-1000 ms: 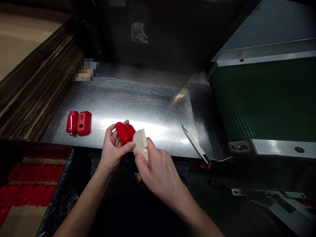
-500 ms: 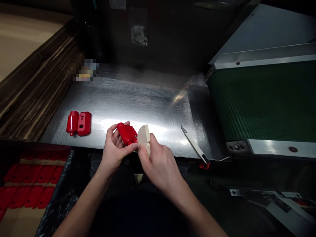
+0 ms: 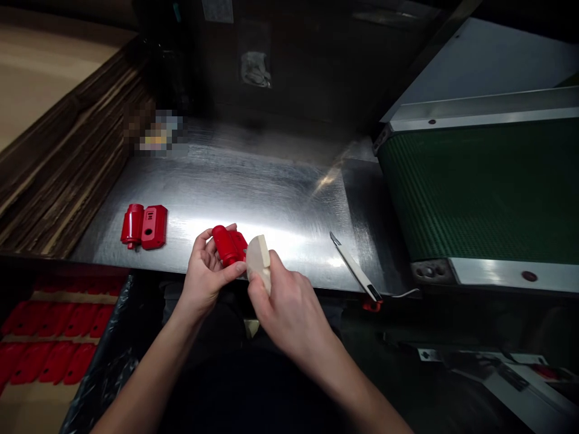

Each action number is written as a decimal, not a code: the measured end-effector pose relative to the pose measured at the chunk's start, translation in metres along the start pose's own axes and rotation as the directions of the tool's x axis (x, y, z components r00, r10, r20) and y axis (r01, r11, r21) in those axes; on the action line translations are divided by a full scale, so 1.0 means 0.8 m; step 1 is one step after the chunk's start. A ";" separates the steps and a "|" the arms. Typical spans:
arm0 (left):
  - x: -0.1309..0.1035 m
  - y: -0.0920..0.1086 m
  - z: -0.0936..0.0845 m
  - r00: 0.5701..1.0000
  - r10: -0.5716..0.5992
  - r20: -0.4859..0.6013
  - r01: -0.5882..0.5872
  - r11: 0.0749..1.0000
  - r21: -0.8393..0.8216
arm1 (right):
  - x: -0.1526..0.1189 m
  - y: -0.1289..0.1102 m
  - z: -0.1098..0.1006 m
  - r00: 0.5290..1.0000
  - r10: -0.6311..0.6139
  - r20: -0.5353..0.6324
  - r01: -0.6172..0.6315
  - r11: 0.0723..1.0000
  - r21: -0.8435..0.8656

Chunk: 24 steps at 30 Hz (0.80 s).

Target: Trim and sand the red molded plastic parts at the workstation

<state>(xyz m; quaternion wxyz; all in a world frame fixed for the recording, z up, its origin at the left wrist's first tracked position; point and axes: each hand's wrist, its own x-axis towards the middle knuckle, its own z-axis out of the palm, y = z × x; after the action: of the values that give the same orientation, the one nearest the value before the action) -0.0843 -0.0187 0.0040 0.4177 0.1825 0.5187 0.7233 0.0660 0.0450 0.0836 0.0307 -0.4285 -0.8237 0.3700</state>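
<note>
My left hand [image 3: 205, 268] is wrapped round a red plastic part [image 3: 228, 246] with a cylinder and a flatter body, above the front edge of the metal table [image 3: 253, 181]. In my right hand [image 3: 289, 304] is a pale half-round felt pad [image 3: 259, 259], pinched between thumb and fingers. Its edge meets or overlaps the right end of the red part; whether they touch I cannot tell. A second red part [image 3: 143, 226] of the same look lies on the table to the left. To the right rests a white craft knife [image 3: 356, 268], blade pointing away.
A conveyor with a green belt [image 3: 484, 187] stands at the right. Stacked cardboard [image 3: 67, 157] rises along the left. Below it, a box lined with black plastic [image 3: 102, 349] holds several red parts [image 3: 56, 361] in rows. A small bag [image 3: 256, 69] hangs on the dark back panel.
Both hands, with the red part and the felt pad, have shifted slightly left. The view has turned a little; the other things lie as before.
</note>
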 end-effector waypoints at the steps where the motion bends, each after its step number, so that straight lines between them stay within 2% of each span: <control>1: 0.000 0.001 0.000 1.000 -0.005 -0.003 0.005 1.000 -0.007 | 0.000 0.000 -0.001 1.000 -0.006 0.007 0.006 1.000 0.002; 4: 0.000 0.001 0.000 1.000 -0.013 -0.009 0.013 1.000 -0.018 | 0.001 -0.001 -0.002 1.000 0.008 -0.025 -0.008 1.000 -0.026; 7: 0.000 0.001 0.000 1.000 -0.015 -0.014 0.015 1.000 -0.021 | 0.003 -0.002 -0.001 0.999 -0.034 0.008 0.034 0.998 -0.058; 11: 0.000 0.001 0.000 1.000 -0.004 -0.011 0.004 1.000 -0.002 | 0.003 -0.004 0.000 1.000 -0.004 -0.029 0.002 0.999 -0.055; 14: -0.001 0.000 -0.002 1.000 -0.006 -0.001 0.006 1.000 -0.003 | 0.002 -0.006 0.000 0.999 -0.043 0.019 0.044 0.999 -0.017; 18: -0.001 0.000 -0.003 1.000 -0.005 0.006 0.005 1.000 -0.009 | 0.004 -0.007 -0.004 0.999 0.033 -0.011 -0.034 0.999 -0.039; 22: -0.001 -0.001 -0.004 1.000 -0.009 0.010 0.010 1.000 -0.022 | 0.005 -0.006 -0.004 0.999 0.015 0.048 -0.013 0.999 -0.041; 24: 0.000 -0.002 -0.005 1.000 -0.003 0.001 0.003 1.000 -0.026 | 0.003 -0.006 -0.002 0.999 0.046 0.019 -0.045 0.997 -0.055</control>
<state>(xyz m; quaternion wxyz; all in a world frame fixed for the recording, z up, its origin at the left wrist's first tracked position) -0.0861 -0.0207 0.0009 0.4212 0.1765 0.5093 0.7294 0.0615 0.0461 0.0872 0.0022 -0.4440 -0.8239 0.3522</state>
